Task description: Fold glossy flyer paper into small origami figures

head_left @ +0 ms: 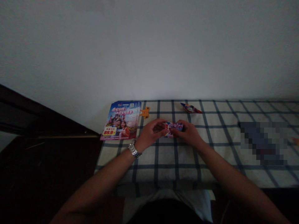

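My left hand (151,134) and my right hand (187,134) meet above the checked cloth (177,158), pinching a small folded paper flyer (173,129) printed in red, white and blue. A metal link wristwatch (134,149) sits on my left wrist. Just left of my left hand lies a stack of glossy travel flyers (120,120) with a yellow price label. A small orange paper piece (145,112) pokes out beside the stack. Another folded flyer piece (191,108) lies farther off, beyond my right hand.
The cloth-covered table ends at a white wall along the back. A dark wooden surface (46,155) lies beyond the table's left edge. A pixelated, blurred patch (263,143) hides something at the right of the cloth. My lap shows below the front edge.
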{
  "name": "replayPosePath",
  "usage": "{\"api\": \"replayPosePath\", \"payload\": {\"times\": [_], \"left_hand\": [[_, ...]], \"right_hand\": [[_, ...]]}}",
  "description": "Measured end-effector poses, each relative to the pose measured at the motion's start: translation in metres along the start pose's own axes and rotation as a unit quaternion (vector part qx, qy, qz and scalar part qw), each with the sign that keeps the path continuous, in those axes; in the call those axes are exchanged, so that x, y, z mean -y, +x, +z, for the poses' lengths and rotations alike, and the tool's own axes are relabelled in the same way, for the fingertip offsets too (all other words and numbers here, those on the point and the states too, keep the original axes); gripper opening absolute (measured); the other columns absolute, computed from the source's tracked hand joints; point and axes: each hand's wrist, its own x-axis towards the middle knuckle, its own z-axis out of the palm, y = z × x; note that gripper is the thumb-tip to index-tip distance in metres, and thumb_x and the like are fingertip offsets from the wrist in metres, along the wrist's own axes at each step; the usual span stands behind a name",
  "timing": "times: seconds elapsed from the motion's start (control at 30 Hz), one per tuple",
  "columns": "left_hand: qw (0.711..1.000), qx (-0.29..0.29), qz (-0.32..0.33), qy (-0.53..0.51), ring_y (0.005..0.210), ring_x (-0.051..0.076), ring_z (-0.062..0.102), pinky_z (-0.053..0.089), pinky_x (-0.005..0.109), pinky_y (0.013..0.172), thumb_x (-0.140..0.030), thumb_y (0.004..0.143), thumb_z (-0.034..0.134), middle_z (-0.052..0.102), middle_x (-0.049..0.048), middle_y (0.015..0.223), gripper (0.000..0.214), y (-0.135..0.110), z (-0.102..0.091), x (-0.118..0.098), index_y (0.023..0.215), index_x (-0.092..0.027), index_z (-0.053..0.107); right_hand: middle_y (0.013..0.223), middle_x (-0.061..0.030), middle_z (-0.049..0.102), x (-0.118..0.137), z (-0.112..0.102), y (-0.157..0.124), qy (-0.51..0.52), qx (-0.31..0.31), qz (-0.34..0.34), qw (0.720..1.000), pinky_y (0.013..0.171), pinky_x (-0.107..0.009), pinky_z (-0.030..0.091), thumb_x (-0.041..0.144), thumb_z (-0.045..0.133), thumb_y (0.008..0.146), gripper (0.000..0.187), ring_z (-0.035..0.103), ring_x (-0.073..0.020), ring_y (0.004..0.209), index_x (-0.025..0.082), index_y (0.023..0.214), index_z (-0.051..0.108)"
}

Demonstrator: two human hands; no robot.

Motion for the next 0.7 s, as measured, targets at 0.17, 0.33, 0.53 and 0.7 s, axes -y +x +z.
{"api": "replayPosePath", "payload": {"times": [0.17, 0.33, 0.53, 0.7], "left_hand": [[0.999, 0.032, -0.005, 0.041, 0.087, 0.018, 0.073, 0.060, 0.032, 0.084, -0.041, 0.089, 0.073, 0.076, 0.0034, 0.097, 0.027, -0.0016, 0.0024, 0.0000, 0.103, -0.019, 0.068], [0.998, 0.034, 0.000, 0.049, 0.083, 0.017, 0.073, 0.059, 0.030, 0.079, -0.039, 0.090, 0.072, 0.077, 0.0030, 0.094, 0.024, -0.0009, 0.0004, -0.0027, 0.101, -0.018, 0.068], [0.998, 0.048, 0.004, 0.048, 0.084, 0.018, 0.073, 0.059, 0.030, 0.078, -0.035, 0.090, 0.071, 0.076, 0.0047, 0.096, 0.022, -0.0010, -0.0016, 0.0020, 0.102, -0.018, 0.068], [0.998, 0.050, 0.007, 0.047, 0.082, 0.016, 0.072, 0.058, 0.029, 0.079, -0.034, 0.090, 0.071, 0.076, 0.0031, 0.095, 0.020, -0.0020, -0.0016, 0.0013, 0.102, -0.018, 0.067]], "right_hand": [[0.066, 0.0027, 0.059, 0.0014, -0.0001, 0.0009, -0.006, -0.017, -0.008, 1.000, 0.053, -0.025, 0.040, 0.048, 0.074, 0.082, 0.030, 0.053, -0.0132, 0.059, 0.020, 0.079, 0.062], [0.069, 0.0017, 0.062, -0.0026, 0.0021, 0.0014, 0.018, 0.006, -0.004, 1.000, 0.054, -0.025, 0.042, 0.050, 0.075, 0.082, 0.031, 0.056, -0.0146, 0.061, 0.020, 0.085, 0.066], [0.080, -0.0013, 0.072, -0.0025, 0.0032, 0.0001, 0.066, 0.035, 0.013, 0.997, 0.063, -0.028, 0.050, 0.049, 0.079, 0.079, 0.035, 0.064, -0.0174, 0.069, 0.020, 0.095, 0.071], [0.078, -0.0015, 0.073, 0.0008, 0.0032, -0.0012, 0.056, 0.031, 0.017, 0.998, 0.060, -0.027, 0.050, 0.048, 0.082, 0.075, 0.034, 0.064, -0.0171, 0.066, 0.019, 0.091, 0.072]]}}
